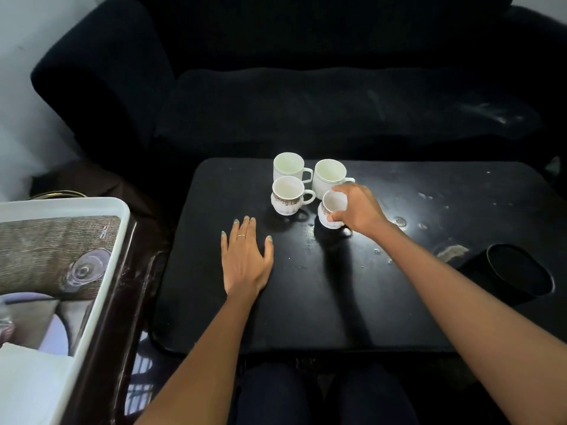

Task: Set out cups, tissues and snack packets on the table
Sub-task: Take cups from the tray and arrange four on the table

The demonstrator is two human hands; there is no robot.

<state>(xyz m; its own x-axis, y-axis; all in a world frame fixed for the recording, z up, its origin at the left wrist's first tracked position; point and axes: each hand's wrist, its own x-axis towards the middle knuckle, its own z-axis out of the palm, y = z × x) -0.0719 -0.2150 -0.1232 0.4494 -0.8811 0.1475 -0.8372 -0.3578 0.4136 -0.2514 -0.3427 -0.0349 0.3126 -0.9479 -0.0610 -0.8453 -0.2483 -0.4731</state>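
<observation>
Resting flat on the black desk (306, 302), the left hand (245, 262) has its fingers spread and holds nothing. Further away, the right hand (357, 210) grips a small patterned cup (333, 210) that stands on the desk. Beside it stands a second patterned cup (288, 196), and behind them two plain white mugs (290, 167), close together.

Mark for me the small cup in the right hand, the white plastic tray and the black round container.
Small white ribbed cup (333, 201): head view, inner wall under rim.
White plastic tray (101, 204): head view, far rim.
Black round container (518, 271): head view, dark inside.
Right hand (359, 207): head view, back of hand.
</observation>
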